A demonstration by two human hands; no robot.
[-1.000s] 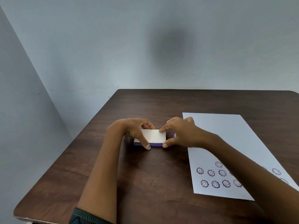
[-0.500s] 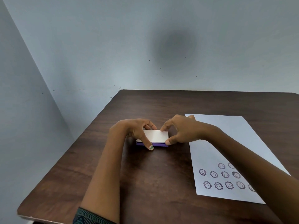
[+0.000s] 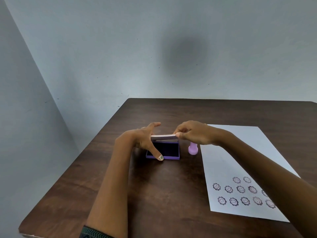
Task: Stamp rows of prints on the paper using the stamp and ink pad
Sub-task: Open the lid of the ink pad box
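Observation:
A purple ink pad (image 3: 169, 152) lies on the dark wooden table (image 3: 163, 194), its dark ink surface uncovered. Its white lid (image 3: 163, 137) is raised flat a little above it. My right hand (image 3: 193, 133) pinches the lid's right edge. My left hand (image 3: 145, 140) steadies things, with fingers at the lid's left end and the thumb on the pad's front edge. A lilac stamp (image 3: 193, 148) stands upright just right of the pad, under my right hand. The white paper (image 3: 240, 152) lies to the right, with rows of smiley flower prints (image 3: 240, 194) near its front end.
The table stands in a corner, with pale walls behind and on the left. Its left edge runs diagonally close to the ink pad. My right forearm crosses over the paper's right side and hides some prints.
The lid was shut on the ink pad under both hands; now it is lifted off the base and the ink shows. The stamp has come into view beside the pad.

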